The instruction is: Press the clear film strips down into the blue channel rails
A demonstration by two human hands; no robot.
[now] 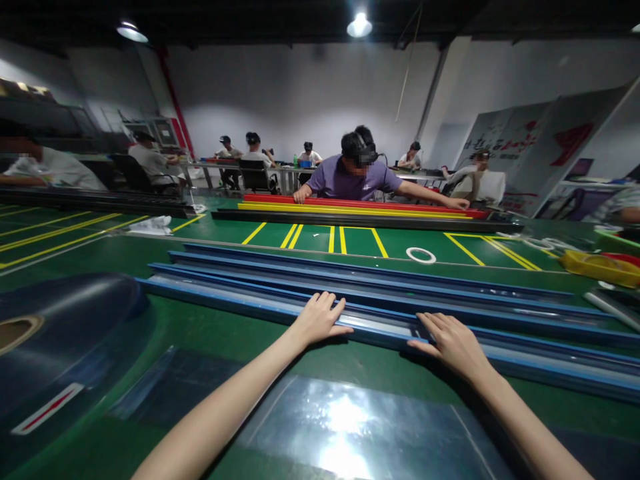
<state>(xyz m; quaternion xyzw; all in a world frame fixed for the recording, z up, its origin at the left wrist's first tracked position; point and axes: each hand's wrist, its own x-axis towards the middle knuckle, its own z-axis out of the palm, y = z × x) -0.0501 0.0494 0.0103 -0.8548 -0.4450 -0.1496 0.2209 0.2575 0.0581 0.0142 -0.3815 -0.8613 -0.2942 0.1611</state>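
A long blue plastic channel (377, 325) lies across the table in front of me, with a shiny clear strip showing along its trough. My left hand (323, 319) rests over it near the middle, fingers across the top and thumb along the near edge. To the right, my right hand (453, 343) grips the same channel, its thumb also on the near side. The undersides of my fingers are partly hidden. Just behind lie more blue channels (280, 270), roughly parallel to this one.
At left lies a large roll of clear film (100, 300). A transparent sheet (390, 427) reflects light in front of me. Beyond are a white ring (421, 255), red, yellow (350, 210) and black profiles held by a co-worker (350, 177), and a yellow tray (600, 268) at right.
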